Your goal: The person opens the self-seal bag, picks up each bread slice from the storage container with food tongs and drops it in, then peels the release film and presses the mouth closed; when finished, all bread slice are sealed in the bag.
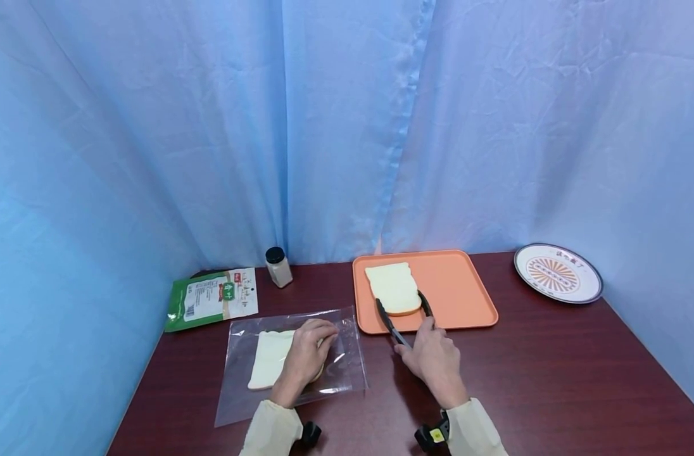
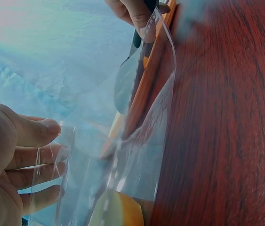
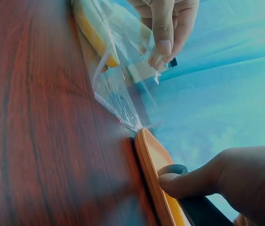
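My left hand (image 1: 309, 354) pinches the upper film of a clear plastic bag (image 1: 347, 361) and lifts it off the table. Inside the bag lies a white bread slice (image 1: 267, 361) with a browned crust, partly hidden by the hand. My right hand (image 1: 435, 361) grips black tongs (image 1: 388, 320) near the front edge of an orange tray (image 1: 452, 285). The tongs' arms stand on either side of the near end of another bread slice (image 1: 394, 288), lying on the tray's left part. In the right wrist view, the bag's raised film (image 3: 118, 94) hangs from the left fingers.
A green and white packet (image 1: 213, 297) lies at the back left, with a black-capped jar (image 1: 278, 267) to its right. A patterned white plate (image 1: 558, 273) sits at the back right. Blue curtains (image 1: 347, 126) close off the table's back and sides.
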Demonstrator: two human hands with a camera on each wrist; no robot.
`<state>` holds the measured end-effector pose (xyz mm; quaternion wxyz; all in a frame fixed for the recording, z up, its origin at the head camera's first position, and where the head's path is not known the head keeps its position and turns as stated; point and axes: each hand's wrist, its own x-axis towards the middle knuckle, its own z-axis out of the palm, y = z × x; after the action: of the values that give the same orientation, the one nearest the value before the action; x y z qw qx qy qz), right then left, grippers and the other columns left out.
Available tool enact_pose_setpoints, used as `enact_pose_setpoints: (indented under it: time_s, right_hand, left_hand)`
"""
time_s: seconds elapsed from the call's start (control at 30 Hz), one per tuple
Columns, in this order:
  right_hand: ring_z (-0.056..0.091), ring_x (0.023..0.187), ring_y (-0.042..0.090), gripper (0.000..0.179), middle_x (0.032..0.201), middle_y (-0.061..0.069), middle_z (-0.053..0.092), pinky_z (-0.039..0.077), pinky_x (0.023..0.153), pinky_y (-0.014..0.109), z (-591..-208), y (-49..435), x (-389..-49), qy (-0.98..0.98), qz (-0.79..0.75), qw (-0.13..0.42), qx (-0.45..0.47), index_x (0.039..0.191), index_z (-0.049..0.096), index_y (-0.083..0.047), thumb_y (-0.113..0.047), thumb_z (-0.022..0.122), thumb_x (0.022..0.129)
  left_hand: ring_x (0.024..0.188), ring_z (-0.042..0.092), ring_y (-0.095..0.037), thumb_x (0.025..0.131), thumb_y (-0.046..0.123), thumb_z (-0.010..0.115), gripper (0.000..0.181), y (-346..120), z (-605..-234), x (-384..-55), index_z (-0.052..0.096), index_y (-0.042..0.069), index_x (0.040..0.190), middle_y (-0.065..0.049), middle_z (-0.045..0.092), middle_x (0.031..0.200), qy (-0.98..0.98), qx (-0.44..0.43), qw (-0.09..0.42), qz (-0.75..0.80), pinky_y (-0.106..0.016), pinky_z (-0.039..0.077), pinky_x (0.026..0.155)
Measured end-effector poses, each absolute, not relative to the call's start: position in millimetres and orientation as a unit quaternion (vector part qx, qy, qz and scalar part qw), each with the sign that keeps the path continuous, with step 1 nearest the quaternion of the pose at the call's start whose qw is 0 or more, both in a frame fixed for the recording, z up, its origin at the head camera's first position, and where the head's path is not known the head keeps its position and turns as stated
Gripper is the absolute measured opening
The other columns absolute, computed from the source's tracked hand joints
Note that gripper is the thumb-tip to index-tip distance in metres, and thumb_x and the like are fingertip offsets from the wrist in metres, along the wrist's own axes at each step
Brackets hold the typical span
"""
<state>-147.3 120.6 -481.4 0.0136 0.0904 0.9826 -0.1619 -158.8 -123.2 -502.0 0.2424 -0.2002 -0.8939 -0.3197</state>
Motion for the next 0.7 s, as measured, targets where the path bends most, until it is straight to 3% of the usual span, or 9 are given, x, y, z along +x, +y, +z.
enact_pose_setpoints:
  time_s: [0.23, 0.7]
  right_hand:
    - [0.062, 0.062, 0.037, 0.062, 0.075, 0.021, 0.057, 0.05, 0.049, 0.046, -485, 130, -146, 0.985, -0.155, -0.006, 0.07, 0.105, 0.047, 0.005, -0.046, 0.076, 0.083]
    - [0.062, 0.063, 0.035, 0.064, 0.081, 0.02, 0.065, 0.052, 0.053, 0.048, -491, 156, -147, 0.988, -0.148, -0.015, 0.037, 0.124, 0.05, 0.003, -0.043, 0.075, 0.086]
  left_hand:
    - [0.088, 0.07, -0.023, 0.08, -0.002, 0.078, 0.01, -124, -502, -159, 0.079, 0.002, 0.089, -0.008, 0.075, 0.09, -0.89, -0.205, 0.246, -0.325, -0.035, 0.06, 0.079]
    - [0.088, 0.07, -0.022, 0.08, -0.001, 0.078, 0.009, -124, -503, -159, 0.08, 0.003, 0.088, -0.007, 0.075, 0.09, -0.891, -0.203, 0.244, -0.324, -0.034, 0.061, 0.079]
